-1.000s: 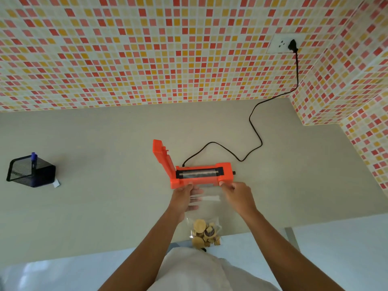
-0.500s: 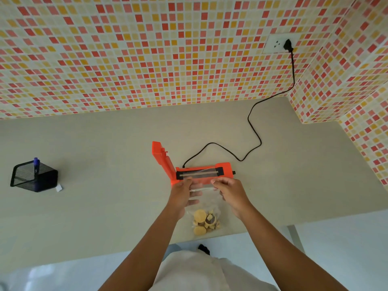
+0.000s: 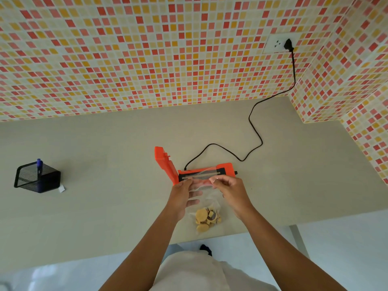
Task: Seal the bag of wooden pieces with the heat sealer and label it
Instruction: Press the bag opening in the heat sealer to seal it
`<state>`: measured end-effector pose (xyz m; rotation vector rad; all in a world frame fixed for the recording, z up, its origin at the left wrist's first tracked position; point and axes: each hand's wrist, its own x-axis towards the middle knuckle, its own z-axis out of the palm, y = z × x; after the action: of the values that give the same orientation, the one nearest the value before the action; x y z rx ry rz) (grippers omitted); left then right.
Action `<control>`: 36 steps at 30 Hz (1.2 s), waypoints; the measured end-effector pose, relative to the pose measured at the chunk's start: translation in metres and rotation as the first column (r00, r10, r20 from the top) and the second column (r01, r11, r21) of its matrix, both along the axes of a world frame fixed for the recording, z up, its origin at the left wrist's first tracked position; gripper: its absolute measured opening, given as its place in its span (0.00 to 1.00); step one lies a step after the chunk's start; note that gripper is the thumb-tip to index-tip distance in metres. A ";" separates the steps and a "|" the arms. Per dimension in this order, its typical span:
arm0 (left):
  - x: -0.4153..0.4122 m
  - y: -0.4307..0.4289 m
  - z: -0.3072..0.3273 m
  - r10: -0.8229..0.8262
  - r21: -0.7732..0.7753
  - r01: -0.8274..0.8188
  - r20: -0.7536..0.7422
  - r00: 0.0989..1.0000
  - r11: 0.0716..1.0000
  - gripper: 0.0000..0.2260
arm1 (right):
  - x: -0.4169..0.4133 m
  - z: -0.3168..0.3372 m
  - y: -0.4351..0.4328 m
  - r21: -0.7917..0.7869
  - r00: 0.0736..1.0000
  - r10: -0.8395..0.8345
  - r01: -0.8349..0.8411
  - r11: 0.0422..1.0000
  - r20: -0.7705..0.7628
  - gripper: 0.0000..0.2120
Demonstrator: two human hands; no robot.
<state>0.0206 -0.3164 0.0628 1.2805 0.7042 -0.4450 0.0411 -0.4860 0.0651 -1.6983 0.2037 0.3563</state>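
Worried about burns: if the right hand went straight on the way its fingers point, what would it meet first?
Probably the heating strip of the open sealer: the right hand, pinching the mouth of the bag, points at it from just in front. Depth is unclear.

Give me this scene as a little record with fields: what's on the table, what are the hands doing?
Heat sealer: orange, on the table, lid raised
Power: black cord plugged into the wall socket
Bag: clear, wooden pieces at its bottom, top end over the sealing strip
Left hand: pinches the bag's top edge
Right hand: pinches the bag's top edge
Aside: mesh holder with a blue pen, far left
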 end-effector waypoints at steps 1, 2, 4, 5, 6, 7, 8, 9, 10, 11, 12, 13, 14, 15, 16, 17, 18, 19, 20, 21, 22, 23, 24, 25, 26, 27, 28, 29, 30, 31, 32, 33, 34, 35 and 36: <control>0.000 0.000 0.000 -0.005 0.001 0.005 0.003 1.000 1.000 0.15 | 0.000 0.001 0.000 0.006 1.000 -0.001 0.001 1.000 0.004 0.05; 0.000 0.000 0.000 -0.010 0.000 0.010 0.008 1.000 1.000 0.15 | 0.000 0.002 0.000 0.011 1.000 0.000 0.000 1.000 0.009 0.05; -0.001 0.001 0.000 -0.015 -0.006 0.015 0.024 1.000 1.000 0.15 | 0.000 0.004 0.001 0.021 1.000 0.003 -0.004 1.000 0.022 0.05; -0.001 0.001 0.000 -0.012 -0.010 0.012 0.034 0.999 1.000 0.15 | 0.000 0.005 0.001 0.030 0.999 0.005 -0.006 1.000 0.032 0.05; -0.001 0.001 0.000 -0.003 -0.014 0.004 0.044 0.999 1.000 0.15 | 0.000 0.007 0.001 0.041 0.999 0.006 -0.008 0.999 0.045 0.05; -0.001 0.002 0.001 0.007 -0.017 -0.006 0.057 0.998 1.000 0.15 | 0.000 0.008 0.002 0.051 0.998 0.006 -0.009 0.999 0.059 0.06; 0.000 0.002 0.002 0.013 -0.021 -0.011 0.074 0.997 1.000 0.15 | 0.001 0.010 0.002 0.057 0.998 0.005 -0.009 0.998 0.070 0.06; 0.001 0.003 0.003 0.015 -0.028 -0.012 0.093 0.996 1.000 0.15 | 0.001 0.011 0.001 0.059 0.997 0.002 -0.006 0.998 0.077 0.06; 0.001 0.003 0.005 0.013 -0.034 -0.009 0.110 0.994 0.999 0.15 | 0.002 0.012 0.001 0.065 0.997 -0.002 -0.004 0.998 0.081 0.06; 0.001 0.003 0.007 0.010 -0.039 -0.005 0.123 0.992 0.999 0.15 | 0.002 0.013 0.000 0.074 0.996 -0.005 -0.001 0.997 0.084 0.06; 0.000 0.004 0.008 0.004 -0.038 0.001 0.136 0.991 0.999 0.15 | 0.002 0.012 -0.002 0.085 0.997 -0.009 0.002 0.996 0.083 0.05; -0.001 0.004 0.009 -0.001 -0.034 0.006 0.151 0.988 0.999 0.15 | 0.001 0.013 -0.003 0.098 0.997 -0.013 0.005 0.995 0.080 0.05; -0.002 0.004 0.010 -0.008 -0.022 0.012 0.169 0.986 1.000 0.15 | -0.001 0.013 -0.005 0.111 0.997 -0.016 0.007 0.994 0.077 0.05; -0.004 0.004 0.010 -0.016 -0.009 0.018 0.188 0.982 1.000 0.15 | -0.003 0.013 -0.007 0.122 0.997 -0.013 0.004 0.993 0.075 0.04; -0.006 0.005 0.010 -0.026 0.005 0.025 0.206 0.978 1.000 0.15 | -0.006 0.014 -0.010 0.129 0.997 -0.004 -0.006 0.992 0.074 0.04; -0.009 0.005 0.010 -0.035 0.017 0.032 0.222 0.974 0.999 0.15 | -0.008 0.014 -0.012 0.131 0.997 0.013 -0.023 0.991 0.075 0.04; -0.012 0.005 0.011 -0.045 0.029 0.039 0.235 0.971 0.999 0.16 | -0.011 0.013 -0.015 0.130 0.996 0.032 -0.042 0.991 0.079 0.04; -0.015 0.006 0.012 -0.050 0.038 0.042 0.246 0.968 0.998 0.16 | -0.013 0.012 -0.017 0.127 0.996 0.045 -0.056 0.990 0.082 0.04; -0.019 0.008 0.014 -0.056 0.045 0.046 0.262 0.963 0.998 0.16 | -0.015 0.011 -0.018 0.124 0.995 0.051 -0.061 0.990 0.082 0.05; -0.023 0.009 0.015 -0.066 0.048 0.055 0.281 0.958 0.997 0.15 | -0.016 0.010 -0.018 0.121 0.996 0.049 -0.058 0.991 0.077 0.05; -0.026 0.012 0.017 -0.080 0.051 0.068 0.298 0.951 0.996 0.14 | -0.018 0.010 -0.018 0.120 0.997 0.046 -0.054 0.991 0.070 0.06; -0.030 0.015 0.019 -0.092 0.056 0.078 0.312 0.945 0.995 0.13 | -0.020 0.010 -0.017 0.125 0.997 0.046 -0.055 0.991 0.068 0.06; -0.034 0.018 0.021 -0.100 0.065 0.083 0.323 0.941 0.994 0.13 | -0.021 0.010 -0.015 0.134 0.996 0.051 -0.061 0.989 0.073 0.07; -0.037 0.022 0.023 -0.105 0.075 0.085 0.329 0.938 0.994 0.14 | -0.023 0.010 -0.013 0.146 0.995 0.061 -0.072 0.987 0.077 0.08; -0.040 0.025 0.024 -0.110 0.087 0.085 0.335 0.936 0.993 0.14 | -0.024 0.011 -0.011 0.157 0.994 0.072 -0.084 0.984 0.080 0.08; -0.043 0.029 0.026 -0.112 0.097 0.084 0.341 0.933 0.992 0.14 | -0.025 0.011 -0.008 0.169 0.993 0.087 -0.100 0.981 0.081 0.09; -0.046 0.033 0.027 -0.111 0.105 0.079 0.348 0.931 0.991 0.15 | -0.026 0.012 -0.004 0.178 0.992 0.104 -0.116 0.977 0.077 0.09; -0.049 0.038 0.028 -0.106 0.111 0.071 0.355 0.929 0.991 0.15 | -0.027 0.013 0.000 0.183 0.990 0.124 -0.135 0.974 0.068 0.09; -0.053 0.043 0.030 -0.098 0.115 0.060 0.362 0.927 0.992 0.14 | -0.028 0.013 0.005 0.187 0.988 0.146 -0.154 0.970 0.056 0.08; -0.056 0.049 0.030 -0.087 0.119 0.046 0.368 0.926 0.992 0.14 | -0.029 0.013 0.011 0.196 0.985 0.168 -0.174 0.965 0.044 0.09; -0.059 0.056 0.031 -0.075 0.123 0.031 0.372 0.925 0.992 0.13 | -0.030 0.014 0.019 0.205 0.982 0.187 -0.190 0.960 0.033 0.09; -0.063 0.063 0.032 -0.063 0.127 0.016 0.374 0.925 0.992 0.13 | -0.031 0.014 0.027 0.212 0.979 0.203 -0.204 0.956 0.024 0.09; -0.065 0.072 0.032 -0.050 0.130 0.001 0.375 0.926 0.992 0.12 | -0.032 0.014 0.035 0.214 0.976 0.215 -0.214 0.953 0.019 0.08; -0.068 0.080 0.032 -0.035 0.129 -0.015 0.375 0.926 0.991 0.12 | -0.032 0.014 0.044 0.214 0.974 0.227 -0.225 0.951 0.016 0.07; -0.070 0.090 0.032 -0.017 0.127 -0.033 0.374 0.927 0.991 0.12 | -0.033 0.013 0.054 0.214 0.971 0.240 -0.237 0.948 0.015 0.06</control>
<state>-0.0490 -0.2265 0.0948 1.4356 0.4187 -0.1386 0.0083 -0.4321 0.0784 -1.5094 -0.0340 0.5483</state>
